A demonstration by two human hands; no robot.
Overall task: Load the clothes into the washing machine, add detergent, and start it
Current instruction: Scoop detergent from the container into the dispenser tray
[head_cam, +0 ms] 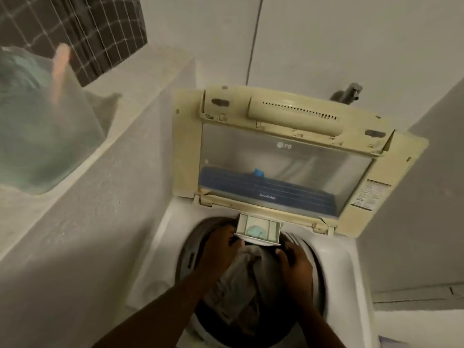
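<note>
A white top-loading washing machine [336,262] stands below me with its yellowed lid [283,159] raised. Grey and dark clothes [241,280] fill the drum. A small detergent drawer [258,231] is pulled out over the drum's back rim, with a pale blue-green blob inside. My left hand [218,249] touches the drawer's front left corner, fingers curled under it. My right hand [295,262] sits just right of the drawer above the clothes, fingers bent; what it holds is unclear.
A concrete ledge [105,151] runs along the left, close to the machine. A blurred translucent greenish container [32,126] sits on it. A grey tap [349,92] sticks out of the wall behind the lid. White walls close in on the right.
</note>
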